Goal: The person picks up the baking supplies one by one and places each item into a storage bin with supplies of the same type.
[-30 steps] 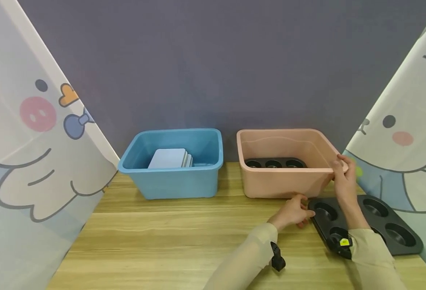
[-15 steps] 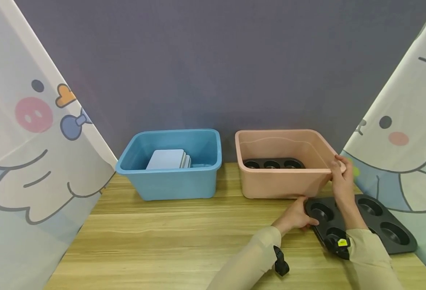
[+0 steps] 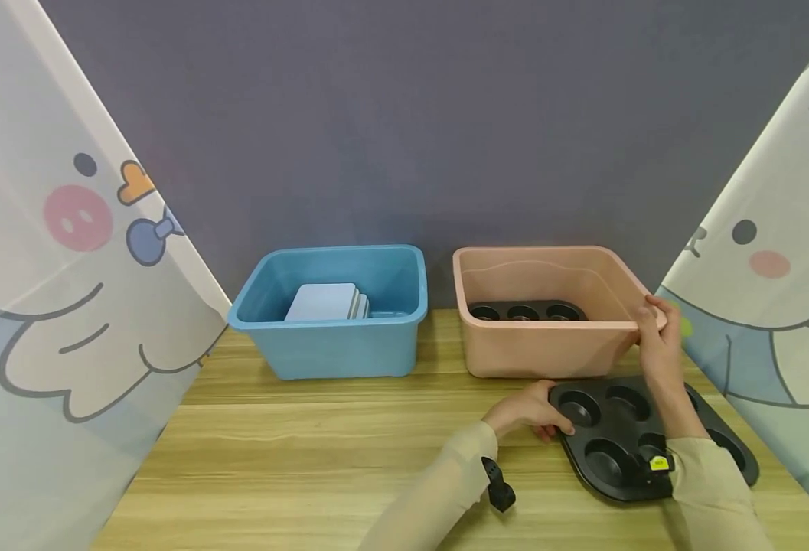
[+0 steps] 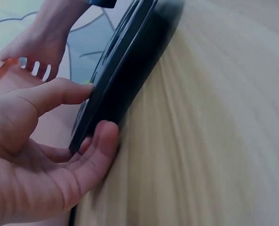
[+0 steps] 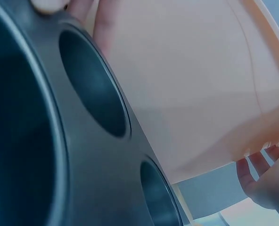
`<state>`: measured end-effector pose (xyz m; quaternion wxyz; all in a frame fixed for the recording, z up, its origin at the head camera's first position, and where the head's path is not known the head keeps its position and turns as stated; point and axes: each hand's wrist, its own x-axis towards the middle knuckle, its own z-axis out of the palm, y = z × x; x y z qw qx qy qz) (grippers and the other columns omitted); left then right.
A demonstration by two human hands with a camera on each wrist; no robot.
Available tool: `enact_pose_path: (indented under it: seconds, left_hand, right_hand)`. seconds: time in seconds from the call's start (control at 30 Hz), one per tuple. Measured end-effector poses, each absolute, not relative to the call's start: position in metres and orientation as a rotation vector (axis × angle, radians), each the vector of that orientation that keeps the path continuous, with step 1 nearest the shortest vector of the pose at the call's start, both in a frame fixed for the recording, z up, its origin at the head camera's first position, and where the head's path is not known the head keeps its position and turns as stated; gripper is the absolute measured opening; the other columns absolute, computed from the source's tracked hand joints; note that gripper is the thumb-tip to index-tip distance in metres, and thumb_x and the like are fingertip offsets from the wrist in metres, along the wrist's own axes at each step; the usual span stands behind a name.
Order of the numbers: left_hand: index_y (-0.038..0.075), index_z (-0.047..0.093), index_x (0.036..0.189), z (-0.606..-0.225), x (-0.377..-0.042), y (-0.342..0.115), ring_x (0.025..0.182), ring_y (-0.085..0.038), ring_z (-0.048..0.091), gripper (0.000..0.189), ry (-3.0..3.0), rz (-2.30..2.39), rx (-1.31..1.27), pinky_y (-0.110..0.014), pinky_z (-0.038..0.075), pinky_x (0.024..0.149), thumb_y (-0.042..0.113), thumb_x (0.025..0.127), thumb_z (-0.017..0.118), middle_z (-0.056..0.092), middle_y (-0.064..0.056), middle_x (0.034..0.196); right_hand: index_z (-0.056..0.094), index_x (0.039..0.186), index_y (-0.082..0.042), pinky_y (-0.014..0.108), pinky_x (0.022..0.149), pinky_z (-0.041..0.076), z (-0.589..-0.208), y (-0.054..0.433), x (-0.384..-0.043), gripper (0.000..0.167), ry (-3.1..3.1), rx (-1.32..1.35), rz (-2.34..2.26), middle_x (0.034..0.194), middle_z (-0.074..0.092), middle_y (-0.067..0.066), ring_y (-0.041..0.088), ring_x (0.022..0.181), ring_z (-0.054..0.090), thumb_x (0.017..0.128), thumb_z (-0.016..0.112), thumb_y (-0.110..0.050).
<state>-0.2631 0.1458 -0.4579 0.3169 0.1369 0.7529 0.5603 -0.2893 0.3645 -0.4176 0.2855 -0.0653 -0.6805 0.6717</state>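
Observation:
My left hand (image 3: 530, 407) pinches the near-left corner of a black muffin pan (image 3: 600, 428), thumb on top and fingers beneath. In the left wrist view the pan's edge (image 4: 109, 80) is tilted, with its underside raised above the wood at the held corner. My right hand (image 3: 660, 356) grips the right rim of the pink bin (image 3: 535, 352), thumb over the rim. Its forearm passes above the pan and hides some of the cups. Another dark muffin pan (image 3: 537, 307) lies inside the pink bin, partly hidden by the front wall.
To the left stands a blue bin (image 3: 349, 352) holding white flat square pieces (image 3: 321, 301). Both bins sit at the back of the wooden table (image 3: 294, 459), against a grey panel (image 3: 404, 138). Printed cartoon panels (image 3: 755, 306) flank both sides.
My left hand has closed on the muffin pan's corner and drawn the pan leftward, in front of the pink bin. The right hand has kept its hold on the bin's rim.

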Motion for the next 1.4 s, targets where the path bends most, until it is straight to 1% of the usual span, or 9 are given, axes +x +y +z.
enact_pose_path:
  seconds: [0.1, 0.27, 0.5, 0.57, 0.8, 0.9, 1.07, 1.13, 1.4]
  left_hand:
    - [0.009, 0.053, 0.128, -0.455, -0.265, 0.135, 0.052, -0.021, 0.054, 0.06, 2.024, 1.412, 0.374, -0.034, 0.054, 0.049, 0.004, 0.077, 0.083, 0.058, -0.009, 0.072]
    - [0.013, 0.054, 0.126, -0.455, -0.269, 0.118, 0.051, -0.022, 0.057, 0.06, 2.072, 1.297, 0.417, -0.033, 0.053, 0.047, 0.008, 0.076, 0.086, 0.06, -0.009, 0.076]
    - [0.022, 0.047, 0.142, -0.455, -0.278, 0.093, 0.049, -0.021, 0.058, 0.076, 1.989, 1.226, 0.48, -0.032, 0.054, 0.047, 0.006, 0.078, 0.084, 0.062, -0.011, 0.074]
    - [0.019, 0.045, 0.143, -0.456, -0.28, 0.086, 0.05, -0.02, 0.059, 0.076, 1.971, 1.235, 0.482, -0.031, 0.054, 0.048, 0.006, 0.079, 0.083, 0.063, -0.012, 0.072]
    - [0.008, 0.057, 0.117, -0.461, -0.281, 0.068, 0.054, -0.019, 0.063, 0.046, 1.919, 1.295, 0.55, -0.032, 0.057, 0.052, 0.001, 0.079, 0.082, 0.066, -0.004, 0.082]
    - [0.004, 0.054, 0.126, -0.46, -0.28, 0.06, 0.054, -0.02, 0.063, 0.057, 1.949, 1.325, 0.542, -0.033, 0.058, 0.054, -0.001, 0.077, 0.082, 0.064, -0.006, 0.093]
    - [0.001, 0.036, 0.145, -0.453, -0.276, 0.046, 0.059, -0.021, 0.065, 0.084, 2.005, 1.388, 0.483, -0.037, 0.059, 0.06, -0.007, 0.075, 0.081, 0.054, -0.013, 0.121]
    - [0.0, 0.033, 0.147, -0.45, -0.275, 0.04, 0.063, -0.021, 0.066, 0.086, 2.0, 1.418, 0.499, -0.038, 0.06, 0.062, -0.009, 0.075, 0.08, 0.053, -0.015, 0.126]
    - [0.008, 0.038, 0.146, -0.439, -0.276, 0.022, 0.072, -0.016, 0.063, 0.088, 2.056, 1.488, 0.613, -0.05, 0.059, 0.066, -0.012, 0.072, 0.081, 0.06, -0.014, 0.114]
  right_hand:
    - [0.044, 0.135, -0.022, 0.01, 0.071, 0.043, -0.416, 0.363, -0.288, 0.032, -1.859, -0.188, 1.769, 0.131, 0.041, -0.006, 0.005, 0.095, 0.049, 0.103, 0.051, -0.024]
    - [0.045, 0.134, -0.021, 0.009, 0.071, 0.043, -0.415, 0.363, -0.286, 0.032, -1.865, -0.2, 1.782, 0.13, 0.043, -0.006, 0.003, 0.093, 0.049, 0.103, 0.052, -0.024]
    - [0.047, 0.13, -0.022, 0.01, 0.067, 0.043, -0.409, 0.36, -0.285, 0.028, -1.793, -0.227, 1.823, 0.123, 0.045, -0.008, 0.002, 0.085, 0.049, 0.103, 0.052, -0.021]
    - [0.048, 0.129, -0.022, 0.01, 0.067, 0.043, -0.406, 0.356, -0.283, 0.026, -1.784, -0.221, 1.825, 0.121, 0.045, -0.008, 0.002, 0.084, 0.049, 0.103, 0.052, -0.02]
    - [0.049, 0.126, -0.02, 0.011, 0.065, 0.041, -0.397, 0.348, -0.272, 0.023, -1.775, -0.164, 1.835, 0.116, 0.045, -0.006, 0.002, 0.077, 0.047, 0.103, 0.051, -0.017]
    - [0.048, 0.127, -0.02, 0.011, 0.065, 0.041, -0.4, 0.35, -0.272, 0.024, -1.773, -0.179, 1.844, 0.114, 0.045, -0.006, 0.002, 0.077, 0.047, 0.103, 0.051, -0.018]
    - [0.048, 0.128, -0.022, 0.011, 0.064, 0.041, -0.409, 0.359, -0.28, 0.026, -1.777, -0.21, 1.855, 0.112, 0.046, -0.006, 0.002, 0.075, 0.048, 0.102, 0.052, -0.02]
    - [0.048, 0.127, -0.022, 0.011, 0.064, 0.041, -0.411, 0.361, -0.282, 0.026, -1.773, -0.212, 1.852, 0.113, 0.046, -0.006, 0.002, 0.075, 0.048, 0.102, 0.052, -0.02]
    - [0.048, 0.129, -0.02, 0.01, 0.067, 0.042, -0.414, 0.364, -0.285, 0.028, -1.77, -0.192, 1.843, 0.115, 0.047, -0.006, 0.002, 0.082, 0.049, 0.102, 0.053, -0.02]
